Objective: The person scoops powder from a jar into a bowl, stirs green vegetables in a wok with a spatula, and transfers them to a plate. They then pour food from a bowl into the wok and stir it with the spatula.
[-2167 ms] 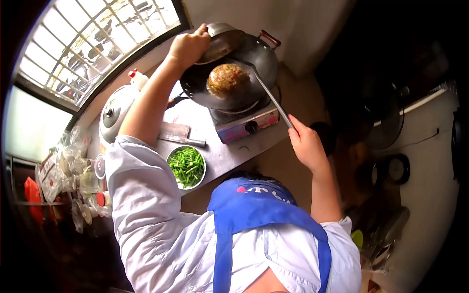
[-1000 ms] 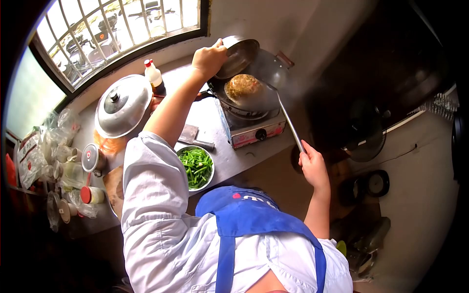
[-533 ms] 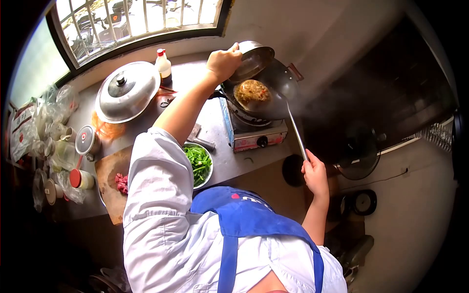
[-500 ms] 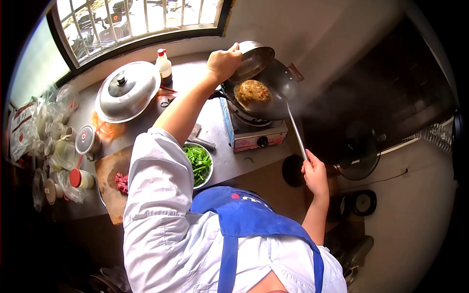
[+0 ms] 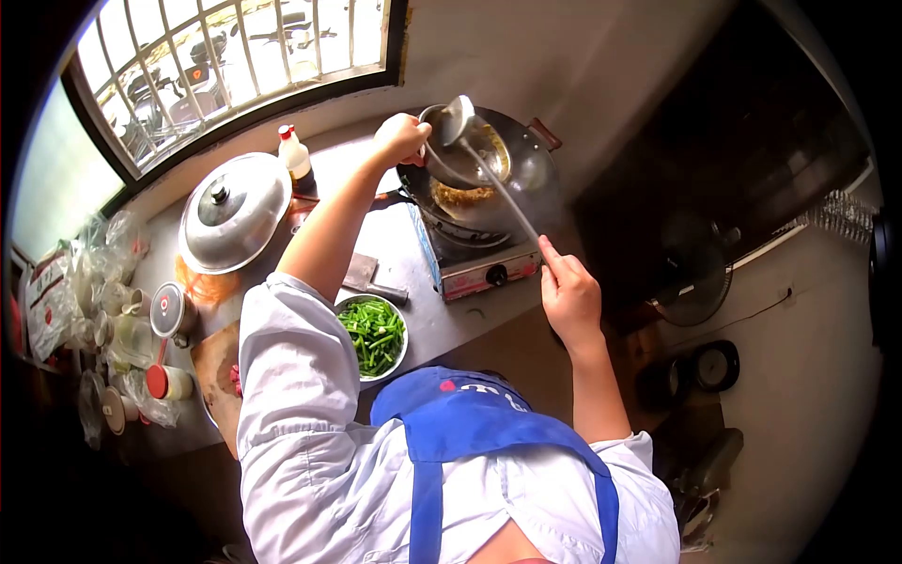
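Note:
My left hand [image 5: 402, 139] is closed on the rim of a metal bowl [image 5: 493, 158], held tilted over the black wok [image 5: 540, 174]. My right hand [image 5: 571, 299] grips the long handle of a metal ladle [image 5: 458, 118]; its round head is up at the bowl's far rim, and the handle crosses in front of the bowl. Below the bowl, a browned mass of food [image 5: 462, 200] shows in the wok, partly hidden by the bowl. The wok sits on a portable gas stove [image 5: 489, 275].
Left of the stove lie a cleaver [image 5: 362, 273] and a bowl of chopped greens [image 5: 374, 338]. A large domed lid [image 5: 240, 211], a sauce bottle [image 5: 296, 160] and a cutting board [image 5: 216, 362] stand further left. Jars and plastic bags crowd the far left. The barred window [image 5: 235, 66] is behind.
The ladle has risen out of the wok to the bowl, my right hand moving up and left. The bowl has come lower over the food, its inside now facing me.

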Demonstrator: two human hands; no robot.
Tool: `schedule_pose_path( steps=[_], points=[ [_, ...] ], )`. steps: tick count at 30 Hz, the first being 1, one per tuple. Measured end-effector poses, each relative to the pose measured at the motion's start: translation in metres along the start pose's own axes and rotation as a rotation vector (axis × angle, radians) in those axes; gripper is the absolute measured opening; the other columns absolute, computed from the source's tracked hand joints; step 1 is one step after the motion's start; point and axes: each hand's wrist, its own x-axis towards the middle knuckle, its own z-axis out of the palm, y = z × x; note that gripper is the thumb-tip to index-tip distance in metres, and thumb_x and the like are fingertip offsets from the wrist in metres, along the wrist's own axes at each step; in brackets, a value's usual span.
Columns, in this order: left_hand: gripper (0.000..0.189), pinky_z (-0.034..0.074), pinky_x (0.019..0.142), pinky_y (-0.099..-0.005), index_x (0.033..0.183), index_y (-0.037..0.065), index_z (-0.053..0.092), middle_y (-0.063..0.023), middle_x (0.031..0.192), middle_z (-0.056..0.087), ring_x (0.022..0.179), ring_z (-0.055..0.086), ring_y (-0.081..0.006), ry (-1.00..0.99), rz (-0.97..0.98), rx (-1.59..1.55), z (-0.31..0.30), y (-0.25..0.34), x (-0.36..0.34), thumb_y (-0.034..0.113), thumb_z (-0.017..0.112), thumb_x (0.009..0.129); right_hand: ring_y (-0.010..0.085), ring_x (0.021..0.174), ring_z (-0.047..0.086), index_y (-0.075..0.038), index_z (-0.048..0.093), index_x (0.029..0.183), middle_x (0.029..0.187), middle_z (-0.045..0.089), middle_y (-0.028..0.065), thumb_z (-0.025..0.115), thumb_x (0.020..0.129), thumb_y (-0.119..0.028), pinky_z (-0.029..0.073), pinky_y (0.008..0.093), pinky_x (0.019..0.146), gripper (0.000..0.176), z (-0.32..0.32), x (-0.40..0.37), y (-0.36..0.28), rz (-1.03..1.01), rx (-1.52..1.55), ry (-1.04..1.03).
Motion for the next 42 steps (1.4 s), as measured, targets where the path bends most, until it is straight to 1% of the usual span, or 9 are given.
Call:
schedule_pose_path(
  steps=[9, 14, 18, 22, 28, 30, 34, 37, 42],
  points=[
    [0.027, 0.053, 0.051, -0.0300, 0.086, 0.000, 0.069, -0.0148, 0.082, 0.072, 0.061, 0.071, -0.0170, -0.018, 0.129, 0.289, 0.010, 0.024, -0.012, 0.021, 0.053, 0.088, 0.0243, 0.066, 0.062, -0.016, 0.064, 0.129, 0.077, 0.055, 0.0067, 0.061, 0.086, -0.004, 0.055, 0.0370, 0.061, 0.044, 0.011, -0.010, 0.007, 0.001, -0.322, -0.009],
    [0.026, 0.054, 0.077, -0.0464, 0.081, 0.004, 0.070, -0.0166, 0.082, 0.069, 0.083, 0.067, -0.0382, 0.323, 0.437, 0.742, 0.026, 0.037, -0.018, 0.029, 0.063, 0.086, 0.0321, 0.068, 0.064, -0.013, 0.062, 0.130, 0.079, 0.058, 0.0121, 0.059, 0.090, -0.009, 0.054, 0.0428, 0.063, 0.040, 0.010, -0.014, 0.003, 0.151, -0.295, -0.108],
    [0.019, 0.059, 0.068, -0.0372, 0.078, 0.005, 0.068, -0.0129, 0.088, 0.071, 0.076, 0.072, -0.0272, 0.443, 0.594, 1.018, 0.033, 0.034, -0.013, 0.023, 0.064, 0.085, 0.0363, 0.070, 0.063, -0.012, 0.062, 0.130, 0.081, 0.061, 0.0157, 0.060, 0.090, -0.010, 0.053, 0.0449, 0.064, 0.040, -0.016, -0.027, 0.011, 0.181, -0.206, -0.106],
    [0.021, 0.058, 0.067, -0.0379, 0.078, 0.005, 0.068, -0.0149, 0.087, 0.071, 0.076, 0.072, -0.0280, 0.499, 0.638, 1.007, 0.019, 0.031, -0.015, 0.022, 0.061, 0.086, 0.0390, 0.077, 0.066, -0.005, 0.063, 0.124, 0.082, 0.066, 0.0242, 0.062, 0.087, -0.012, 0.052, 0.0466, 0.069, 0.038, -0.069, -0.024, 0.023, 0.311, 0.033, -0.272],
    [0.027, 0.059, 0.070, -0.0364, 0.093, 0.001, 0.068, -0.0160, 0.085, 0.071, 0.071, 0.071, -0.0283, 0.300, 0.006, -0.034, 0.000, -0.027, 0.016, 0.025, 0.056, 0.090, 0.0102, 0.051, 0.056, -0.004, 0.061, 0.130, 0.067, 0.064, 0.0065, 0.053, 0.092, -0.009, 0.050, 0.0271, 0.054, 0.040, -0.136, 0.033, 0.030, 0.542, 0.165, -0.666],
    [0.026, 0.062, 0.072, -0.0341, 0.107, -0.002, 0.060, -0.0142, 0.100, 0.069, 0.073, 0.072, -0.0270, 0.184, -0.130, -0.554, 0.001, -0.047, 0.018, 0.020, 0.058, 0.094, 0.0122, 0.050, 0.057, -0.004, 0.061, 0.130, 0.067, 0.064, 0.0067, 0.050, 0.092, -0.010, 0.050, 0.0286, 0.054, 0.041, -0.147, 0.060, 0.018, 0.513, 0.030, -0.782],
    [0.028, 0.062, 0.078, -0.0367, 0.114, 0.000, 0.054, -0.0166, 0.105, 0.066, 0.091, 0.071, -0.0295, 0.177, -0.147, -0.949, 0.001, -0.058, -0.015, 0.018, 0.062, 0.094, 0.0170, 0.053, 0.060, -0.003, 0.061, 0.129, 0.069, 0.066, 0.0096, 0.051, 0.091, -0.011, 0.052, 0.0316, 0.057, 0.040, -0.134, 0.077, 0.006, 0.431, -0.079, -0.868],
    [0.031, 0.062, 0.077, -0.0383, 0.112, 0.000, 0.053, -0.0159, 0.106, 0.065, 0.089, 0.071, -0.0297, 0.209, -0.168, -1.054, -0.003, -0.059, -0.039, 0.021, 0.064, 0.093, 0.0367, 0.088, 0.066, -0.002, 0.063, 0.123, 0.091, 0.068, 0.0207, 0.055, 0.091, -0.014, 0.052, 0.0433, 0.081, 0.035, -0.104, 0.063, 0.013, 0.229, -0.173, -0.792],
    [0.032, 0.062, 0.079, -0.0365, 0.113, 0.000, 0.052, -0.0162, 0.106, 0.065, 0.093, 0.071, -0.0289, 0.205, -0.160, -1.033, -0.006, -0.060, -0.057, 0.023, 0.063, 0.095, 0.0359, 0.083, 0.067, 0.002, 0.065, 0.116, 0.088, 0.068, 0.0214, 0.057, 0.091, -0.010, 0.054, 0.0444, 0.077, 0.029, -0.059, 0.049, 0.014, 0.118, -0.221, -0.670]
  ],
)
